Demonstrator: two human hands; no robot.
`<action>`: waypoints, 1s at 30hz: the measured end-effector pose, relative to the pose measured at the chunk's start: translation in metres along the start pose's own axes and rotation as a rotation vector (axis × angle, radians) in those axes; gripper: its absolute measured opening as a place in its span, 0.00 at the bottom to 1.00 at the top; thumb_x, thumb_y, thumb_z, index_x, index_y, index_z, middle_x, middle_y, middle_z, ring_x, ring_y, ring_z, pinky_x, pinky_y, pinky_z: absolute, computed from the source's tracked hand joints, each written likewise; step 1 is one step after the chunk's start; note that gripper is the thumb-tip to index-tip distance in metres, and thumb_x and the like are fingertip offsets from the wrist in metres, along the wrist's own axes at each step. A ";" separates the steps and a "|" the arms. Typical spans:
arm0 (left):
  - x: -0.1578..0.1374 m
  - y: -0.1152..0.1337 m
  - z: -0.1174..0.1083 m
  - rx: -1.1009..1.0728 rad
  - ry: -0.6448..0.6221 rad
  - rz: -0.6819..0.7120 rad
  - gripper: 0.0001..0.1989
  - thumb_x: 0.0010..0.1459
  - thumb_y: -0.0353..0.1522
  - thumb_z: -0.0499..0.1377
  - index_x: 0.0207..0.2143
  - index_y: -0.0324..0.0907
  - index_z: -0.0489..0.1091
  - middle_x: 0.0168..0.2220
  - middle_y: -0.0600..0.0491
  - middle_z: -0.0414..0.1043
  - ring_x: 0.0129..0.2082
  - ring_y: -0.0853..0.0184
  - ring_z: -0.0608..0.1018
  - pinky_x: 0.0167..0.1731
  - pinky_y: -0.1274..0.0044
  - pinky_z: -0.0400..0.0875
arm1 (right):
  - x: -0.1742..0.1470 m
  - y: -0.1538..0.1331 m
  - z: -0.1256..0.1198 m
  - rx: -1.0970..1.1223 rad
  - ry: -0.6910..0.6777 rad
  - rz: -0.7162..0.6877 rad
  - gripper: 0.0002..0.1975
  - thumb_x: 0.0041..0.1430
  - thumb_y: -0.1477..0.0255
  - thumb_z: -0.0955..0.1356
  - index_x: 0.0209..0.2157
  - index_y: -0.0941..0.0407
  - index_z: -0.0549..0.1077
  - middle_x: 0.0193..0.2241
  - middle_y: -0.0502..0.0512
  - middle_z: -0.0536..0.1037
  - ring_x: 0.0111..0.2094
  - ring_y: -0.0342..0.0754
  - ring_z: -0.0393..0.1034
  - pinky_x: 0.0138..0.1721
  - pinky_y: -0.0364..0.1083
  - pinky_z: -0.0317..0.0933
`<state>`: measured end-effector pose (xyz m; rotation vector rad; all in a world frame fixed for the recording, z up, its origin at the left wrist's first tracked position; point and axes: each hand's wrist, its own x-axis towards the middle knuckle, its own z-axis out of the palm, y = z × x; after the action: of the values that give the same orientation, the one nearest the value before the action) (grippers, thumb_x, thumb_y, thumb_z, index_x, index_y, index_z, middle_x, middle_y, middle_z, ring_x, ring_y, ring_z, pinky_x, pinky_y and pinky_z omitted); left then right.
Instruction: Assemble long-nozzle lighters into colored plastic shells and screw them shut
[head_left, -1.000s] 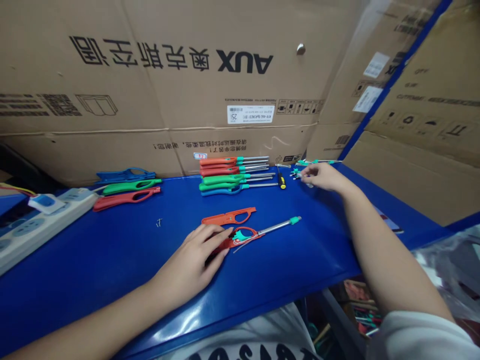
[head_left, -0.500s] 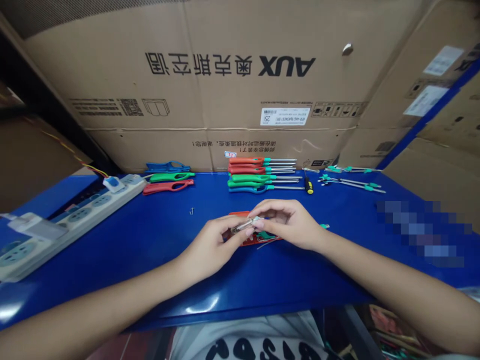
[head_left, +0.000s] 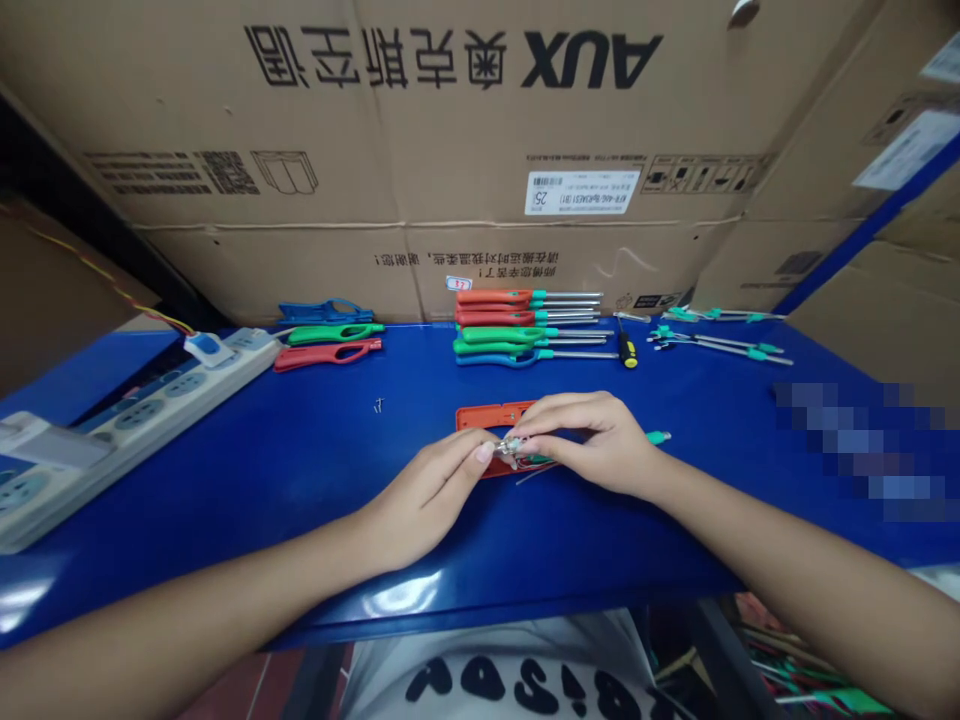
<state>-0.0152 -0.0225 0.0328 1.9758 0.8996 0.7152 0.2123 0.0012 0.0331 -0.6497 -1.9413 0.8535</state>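
My left hand (head_left: 433, 492) is closed, its thumb and fingers pinching a small clear lighter gas tank (head_left: 510, 446) with a metal and pale end. Most of the tank's body is hidden inside that hand. From the other side, my right hand (head_left: 604, 445) pinches the pale end between thumb and fingertips. Beneath both hands lies an orange lighter handle shell (head_left: 484, 416), partly covered by them. Thin wires and green parts show below the right fingers, and a green tip (head_left: 658, 438) sticks out past that hand.
Behind the hands lie stacked long-nosed lighters (head_left: 495, 345), a yellow-black screwdriver (head_left: 628, 350) and metal rods with green parts (head_left: 739, 347). Coloured handle shells (head_left: 330, 355) and small screws (head_left: 379, 405) are at left, beside a power strip (head_left: 142, 410). Cardboard (head_left: 450, 120) stands at the back.
My left fingers have closed further over the tank, hiding its clear body. More of the orange shell shows between the hands. The camera view has shifted slightly.
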 end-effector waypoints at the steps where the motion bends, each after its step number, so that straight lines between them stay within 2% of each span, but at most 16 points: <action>1: 0.000 -0.001 0.000 -0.023 0.001 -0.004 0.20 0.73 0.42 0.45 0.39 0.41 0.71 0.36 0.51 0.73 0.36 0.65 0.73 0.42 0.73 0.69 | 0.000 0.000 0.000 -0.017 -0.006 -0.013 0.06 0.59 0.72 0.73 0.37 0.50 0.84 0.35 0.53 0.85 0.37 0.47 0.80 0.41 0.47 0.75; 4: 0.002 -0.005 0.002 -0.108 0.018 -0.012 0.21 0.72 0.44 0.46 0.38 0.41 0.71 0.32 0.52 0.71 0.34 0.66 0.71 0.39 0.74 0.68 | -0.001 0.002 -0.002 -0.056 -0.024 -0.034 0.05 0.61 0.70 0.72 0.38 0.51 0.83 0.36 0.53 0.84 0.37 0.47 0.79 0.40 0.46 0.74; 8: 0.004 -0.011 0.003 -0.229 0.074 -0.037 0.19 0.71 0.44 0.49 0.37 0.41 0.69 0.27 0.56 0.64 0.28 0.69 0.66 0.31 0.77 0.64 | -0.001 0.004 -0.010 -0.207 -0.083 0.044 0.10 0.61 0.65 0.73 0.43 0.53 0.81 0.34 0.53 0.80 0.26 0.40 0.69 0.28 0.41 0.65; 10: 0.005 -0.014 0.003 -0.272 0.114 -0.058 0.17 0.70 0.43 0.50 0.37 0.40 0.69 0.26 0.58 0.61 0.27 0.70 0.65 0.30 0.78 0.63 | -0.002 0.003 -0.016 -0.294 -0.220 0.066 0.11 0.61 0.63 0.72 0.41 0.55 0.80 0.31 0.51 0.77 0.24 0.39 0.66 0.28 0.41 0.62; 13: 0.006 -0.017 0.003 -0.242 0.163 -0.059 0.14 0.70 0.41 0.53 0.42 0.40 0.72 0.27 0.57 0.64 0.27 0.70 0.66 0.32 0.78 0.64 | -0.004 -0.003 -0.020 -0.416 -0.500 0.050 0.08 0.63 0.65 0.71 0.41 0.54 0.78 0.36 0.52 0.79 0.33 0.43 0.72 0.36 0.43 0.64; 16: 0.006 -0.017 0.002 -0.154 0.159 -0.038 0.13 0.69 0.39 0.55 0.45 0.42 0.74 0.32 0.55 0.71 0.29 0.70 0.69 0.35 0.77 0.66 | -0.006 -0.007 -0.019 -0.553 -0.634 0.066 0.06 0.65 0.69 0.69 0.42 0.53 0.77 0.41 0.52 0.78 0.38 0.46 0.73 0.37 0.44 0.63; 20: 0.005 -0.015 0.002 -0.100 0.155 -0.050 0.13 0.68 0.39 0.55 0.46 0.42 0.75 0.36 0.52 0.76 0.32 0.68 0.74 0.36 0.76 0.68 | -0.006 -0.008 -0.017 -0.589 -0.634 0.119 0.06 0.67 0.73 0.65 0.40 0.54 0.76 0.41 0.53 0.77 0.36 0.45 0.72 0.36 0.44 0.62; 24: 0.007 -0.017 0.002 -0.082 0.181 -0.082 0.15 0.67 0.39 0.56 0.47 0.41 0.76 0.39 0.50 0.79 0.34 0.66 0.76 0.34 0.76 0.68 | -0.003 -0.004 -0.017 -0.456 -0.521 0.171 0.03 0.66 0.75 0.66 0.38 0.55 0.73 0.41 0.53 0.77 0.38 0.45 0.72 0.38 0.44 0.63; 26: 0.008 -0.019 0.002 -0.049 0.187 -0.086 0.14 0.66 0.39 0.57 0.47 0.42 0.77 0.40 0.50 0.80 0.35 0.66 0.77 0.34 0.76 0.69 | -0.002 0.000 -0.016 -0.359 -0.469 0.236 0.03 0.66 0.73 0.67 0.37 0.56 0.72 0.35 0.52 0.78 0.33 0.43 0.72 0.35 0.42 0.63; 28: 0.009 -0.021 0.002 -0.013 0.184 -0.076 0.14 0.66 0.39 0.57 0.46 0.42 0.77 0.42 0.51 0.80 0.36 0.65 0.78 0.35 0.76 0.69 | -0.001 0.005 -0.016 -0.227 -0.438 0.339 0.06 0.67 0.69 0.67 0.37 0.56 0.71 0.26 0.48 0.75 0.25 0.41 0.70 0.29 0.41 0.62; 30: 0.009 -0.023 0.002 0.022 0.178 -0.062 0.13 0.66 0.39 0.57 0.46 0.43 0.77 0.42 0.52 0.81 0.37 0.65 0.78 0.35 0.76 0.69 | -0.001 0.012 -0.015 -0.071 -0.391 0.433 0.08 0.66 0.65 0.67 0.37 0.57 0.70 0.24 0.47 0.74 0.21 0.39 0.69 0.25 0.39 0.62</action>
<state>-0.0158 -0.0072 0.0137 1.9161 1.0742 0.8591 0.2274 0.0128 0.0288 -1.0317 -2.2222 1.2566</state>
